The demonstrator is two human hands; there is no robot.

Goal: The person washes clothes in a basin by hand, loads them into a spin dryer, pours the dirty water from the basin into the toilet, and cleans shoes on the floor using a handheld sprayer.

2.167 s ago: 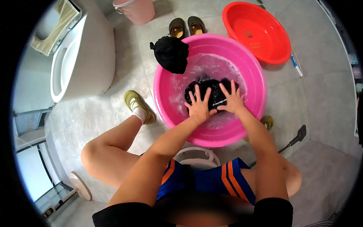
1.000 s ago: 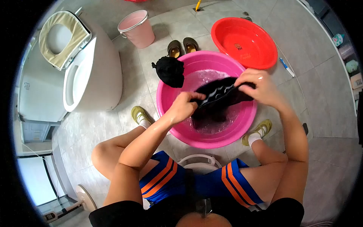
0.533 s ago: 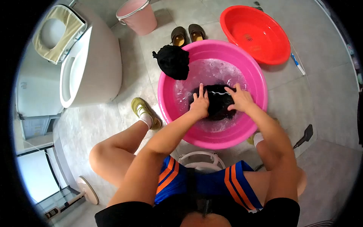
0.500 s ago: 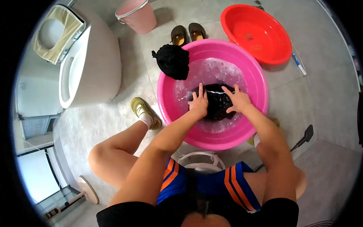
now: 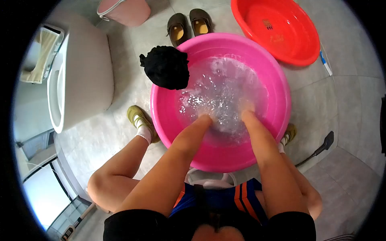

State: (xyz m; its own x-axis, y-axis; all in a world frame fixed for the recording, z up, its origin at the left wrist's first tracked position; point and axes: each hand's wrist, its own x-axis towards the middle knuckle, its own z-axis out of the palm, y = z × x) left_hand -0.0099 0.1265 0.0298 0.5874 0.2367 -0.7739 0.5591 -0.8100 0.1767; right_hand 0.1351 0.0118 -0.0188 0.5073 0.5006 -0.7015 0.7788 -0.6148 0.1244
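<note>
Both of my hands are sunk to about the wrists in cloudy, sudsy water (image 5: 225,96) inside a large pink basin (image 5: 219,158). My left hand (image 5: 206,117) enters near the middle of the water, and my right hand (image 5: 248,109) goes in farther right. The murky water hides the fingers of both, so what they touch or hold cannot be seen. No dark cloth shows at the surface now. A bunched black cloth (image 5: 165,67) hangs over the basin's upper left rim, apart from my hands.
Behind the basin stand brown shoes (image 5: 177,29) and a pink bucket (image 5: 128,12). A red basin (image 5: 281,34) sits at the upper right, with a blue-and-white brush-like stick (image 5: 325,63) beside it. A white toilet (image 5: 84,72) is at left, a black-headed tool (image 5: 327,141) at right.
My hands have pushed down from the surface into the water, and the black cloth between them has gone out of sight. The water is rippled now. The camera view has shifted.
</note>
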